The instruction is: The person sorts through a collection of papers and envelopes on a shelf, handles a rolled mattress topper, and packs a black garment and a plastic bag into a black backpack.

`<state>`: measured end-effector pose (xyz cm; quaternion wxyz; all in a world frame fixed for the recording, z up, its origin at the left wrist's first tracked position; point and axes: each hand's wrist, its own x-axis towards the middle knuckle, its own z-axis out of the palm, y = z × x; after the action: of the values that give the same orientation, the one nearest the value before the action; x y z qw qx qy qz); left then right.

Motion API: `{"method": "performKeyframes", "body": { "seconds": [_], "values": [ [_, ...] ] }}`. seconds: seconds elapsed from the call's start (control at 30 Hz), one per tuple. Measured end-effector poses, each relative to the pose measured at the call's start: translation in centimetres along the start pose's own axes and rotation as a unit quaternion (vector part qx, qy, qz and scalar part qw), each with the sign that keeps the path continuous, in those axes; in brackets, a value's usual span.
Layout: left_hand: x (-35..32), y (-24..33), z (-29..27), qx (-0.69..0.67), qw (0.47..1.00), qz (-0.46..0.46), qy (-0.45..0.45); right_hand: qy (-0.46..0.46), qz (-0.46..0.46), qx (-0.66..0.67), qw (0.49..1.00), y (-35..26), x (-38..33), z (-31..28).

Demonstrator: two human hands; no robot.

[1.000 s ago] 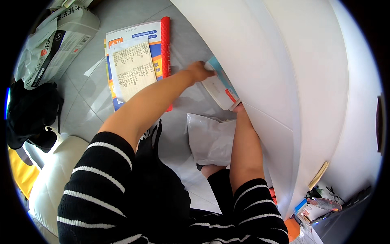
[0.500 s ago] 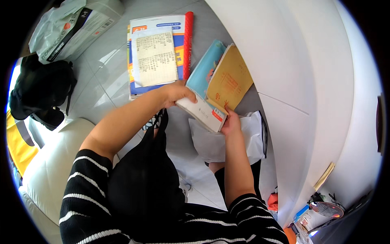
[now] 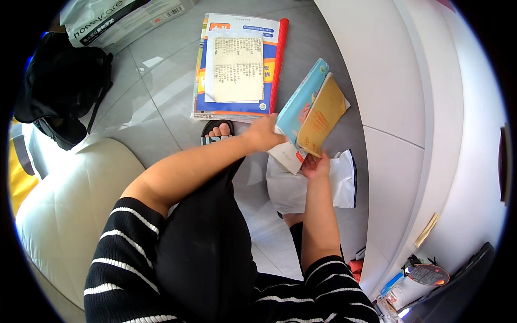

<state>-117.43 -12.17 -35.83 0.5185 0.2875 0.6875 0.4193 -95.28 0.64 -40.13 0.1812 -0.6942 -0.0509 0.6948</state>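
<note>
A small stack of books (image 3: 309,113) is held up above the floor by both hands; it has a light blue cover on the left and a yellow-brown cover on the right. My left hand (image 3: 263,132) grips its left lower edge. My right hand (image 3: 315,166) holds its bottom corner from below. Directly under the books lies a white plastic bag (image 3: 307,185) on the grey tile floor. A pile of large workbooks (image 3: 237,67) with a sheet of paper on top lies farther off on the floor, with a red strip (image 3: 279,59) along its right side.
A white cabinet (image 3: 409,107) stands to the right. A cream sofa cushion (image 3: 75,215) is at the lower left, a black bag (image 3: 59,86) at the left, a white printed bag (image 3: 118,19) at the top left. My sandalled foot (image 3: 218,131) shows near the workbooks.
The books came out from beside the cabinet and now sit lifted between both hands. The view has shifted slightly; the yellow-brown cover stands more upright.
</note>
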Motion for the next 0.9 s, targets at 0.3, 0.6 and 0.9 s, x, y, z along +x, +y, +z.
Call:
{"method": "performKeyframes", "body": {
  "seconds": [0.3, 0.6, 0.9],
  "values": [
    [0.1, 0.3, -0.9, 0.041, 0.998, -0.004, -0.043, -0.05, -0.067, -0.135, 0.987, 1.2, 1.2, 0.1],
    [-4.4, 1.0, -10.0, -0.406, 0.911, -0.016, -0.071, -0.149, -0.053, 0.049, 0.986, 0.8, 1.6, 1.5],
    [-4.1, -6.6, -16.2, -0.359, 0.917, -0.123, 0.121, -0.12, -0.095, 0.127, 0.98, 2.2, 0.0, 5.4]
  ]
}}
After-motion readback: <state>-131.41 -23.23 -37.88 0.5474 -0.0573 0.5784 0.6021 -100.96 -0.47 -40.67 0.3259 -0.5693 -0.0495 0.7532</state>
